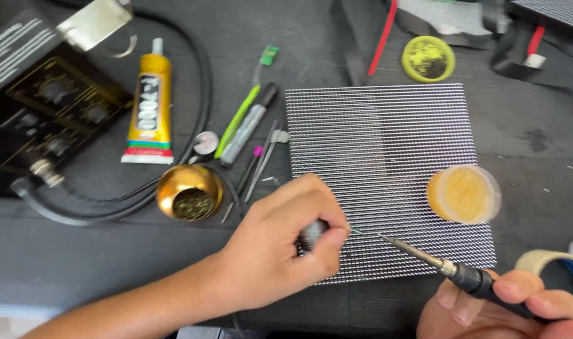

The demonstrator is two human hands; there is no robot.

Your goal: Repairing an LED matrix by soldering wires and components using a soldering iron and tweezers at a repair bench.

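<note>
Holding a soldering iron [452,270] in closed right hand [487,307] fingers — tip over the dotted LED panel [387,150] on the tabletop [537,125]. Left hand [280,245] pinches a small dark tool [311,233] at the panel's lower edge — flux tub [463,194] sits on panel.

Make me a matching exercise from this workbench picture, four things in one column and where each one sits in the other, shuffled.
Things
1. round clear tub of amber paste
2. yellow glue tube with a white nozzle
3. gold-coloured round bowl of metal wool
4. black-handled soldering iron

Places
A. lying on the dark table beside the black control box
B. held in the right hand
C. resting on the square dotted panel
D. on the table just past the left hand

Pairs: 1-C, 2-A, 3-D, 4-B
</note>
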